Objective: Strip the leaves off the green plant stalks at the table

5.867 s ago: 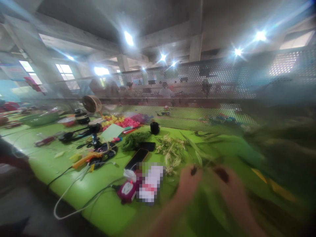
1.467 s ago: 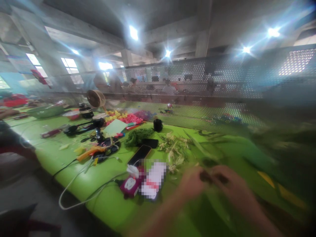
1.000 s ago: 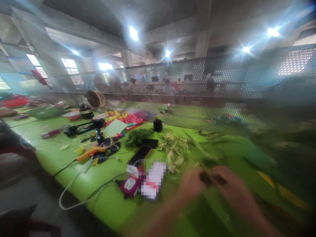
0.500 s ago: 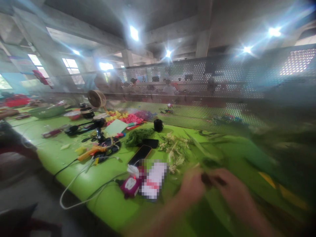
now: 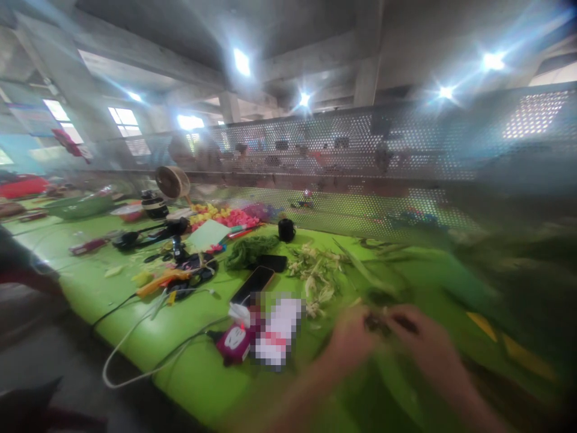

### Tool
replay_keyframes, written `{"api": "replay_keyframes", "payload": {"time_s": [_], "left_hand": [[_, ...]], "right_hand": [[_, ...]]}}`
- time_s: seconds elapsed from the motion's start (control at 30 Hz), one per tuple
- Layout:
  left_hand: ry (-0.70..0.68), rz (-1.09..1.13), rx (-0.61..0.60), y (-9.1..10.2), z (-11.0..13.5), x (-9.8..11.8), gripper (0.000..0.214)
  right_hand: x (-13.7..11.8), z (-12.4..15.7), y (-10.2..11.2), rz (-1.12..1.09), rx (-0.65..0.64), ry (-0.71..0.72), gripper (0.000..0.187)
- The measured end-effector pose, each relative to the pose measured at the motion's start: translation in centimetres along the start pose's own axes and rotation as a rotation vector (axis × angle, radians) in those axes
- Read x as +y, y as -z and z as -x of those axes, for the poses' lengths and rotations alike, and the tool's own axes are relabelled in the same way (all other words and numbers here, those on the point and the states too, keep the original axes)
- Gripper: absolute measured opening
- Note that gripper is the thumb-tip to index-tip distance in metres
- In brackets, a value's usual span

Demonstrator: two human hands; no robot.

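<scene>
"What's at the hands?"

"A pale green strip (image 5: 399, 385), badly blurred, showing below and between them, over the green counter (image 5: 198, 385). I can't tell whether either one holds it."

"And the fingers?"

"The left hand (image 5: 354, 337) and the right hand (image 5: 419, 337) are close together, fingers curled in and fingertips nearly meeting. Something dark (image 5: 376, 323) shows there, but blur hides what it is, so I can't say what they pinch, if anything."

"What's nearest?"

"A loose pile of pale leaves (image 5: 315, 273), beyond the left hand, with a long leaf (image 5: 360, 264) slanting just right of it."

"Left of those?"

"Two dark phones: one (image 5: 252, 285) nearer us, the other (image 5: 273, 263) just behind it, by a green clump (image 5: 250, 251). Closer in, a purple box (image 5: 237, 343) sits beside a pixelated white item (image 5: 277, 331)."

"Farther out?"

"A black cup (image 5: 286, 230) behind the clump, an orange tool (image 5: 162, 282) well left, a heap of pink and yellow pieces (image 5: 237, 218), then a fan (image 5: 174, 182) before the mesh screen (image 5: 279, 147)."
</scene>
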State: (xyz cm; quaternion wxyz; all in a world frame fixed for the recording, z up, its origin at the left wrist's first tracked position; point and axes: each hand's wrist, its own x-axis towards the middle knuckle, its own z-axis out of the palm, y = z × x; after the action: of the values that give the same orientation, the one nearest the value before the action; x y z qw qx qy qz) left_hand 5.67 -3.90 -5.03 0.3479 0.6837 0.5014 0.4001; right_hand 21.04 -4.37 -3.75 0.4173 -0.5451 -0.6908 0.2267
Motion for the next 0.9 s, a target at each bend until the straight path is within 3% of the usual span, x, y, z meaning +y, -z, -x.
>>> {"api": "replay_keyframes", "payload": {"time_s": [0.13,0.33,0.6,0.9], "left_hand": [[-0.013,0.056,-0.008,0.03,-0.3,-0.51,0.013],[0.05,0.036,0.009,0.35,-0.34,-0.55,0.012],[0.016,-0.011,-0.04,0.43,-0.12,-0.22,0.011],[-0.085,-0.226,-0.044,0.48,0.01,-0.42,0.008]], "right_hand": [[-0.27,-0.23,0.47,-0.044,0.002,-0.02,0.019],[0.46,-0.37,0.57,-0.033,-0.013,0.09,0.02],[0.16,0.09,0.5,0.087,0.023,0.044,0.016],[0.7,0.26,0.36,0.205,-0.155,0.201,0.021]]}}
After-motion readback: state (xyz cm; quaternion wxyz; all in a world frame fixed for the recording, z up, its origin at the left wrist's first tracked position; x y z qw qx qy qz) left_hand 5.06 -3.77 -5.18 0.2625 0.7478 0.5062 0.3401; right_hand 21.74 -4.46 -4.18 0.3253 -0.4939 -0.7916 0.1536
